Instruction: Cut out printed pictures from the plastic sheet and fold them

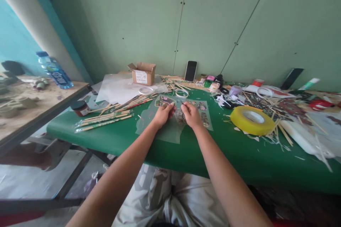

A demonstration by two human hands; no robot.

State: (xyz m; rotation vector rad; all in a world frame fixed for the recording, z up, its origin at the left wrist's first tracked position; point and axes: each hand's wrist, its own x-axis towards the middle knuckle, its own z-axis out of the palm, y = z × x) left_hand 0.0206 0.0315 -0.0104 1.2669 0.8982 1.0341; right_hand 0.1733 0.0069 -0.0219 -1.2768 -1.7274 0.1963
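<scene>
L hand [164, 112] pinching printed sheet [163, 101]; R hand [191, 114] nr, grip unclear; 1 phone [191, 71] behind.

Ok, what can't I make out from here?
All in the head view:
What the left hand and right hand grip, if anything: too small and blurred.
Part of the printed sheet: covered by the right hand.
The bottom inside the cardboard box: hidden by its front wall.
Small print on the bottle: blurred.

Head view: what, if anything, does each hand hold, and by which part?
The left hand holds a printed piece, seemingly by its near right edge. The right hand looks pinched, but whether it holds anything cannot be told.
</scene>
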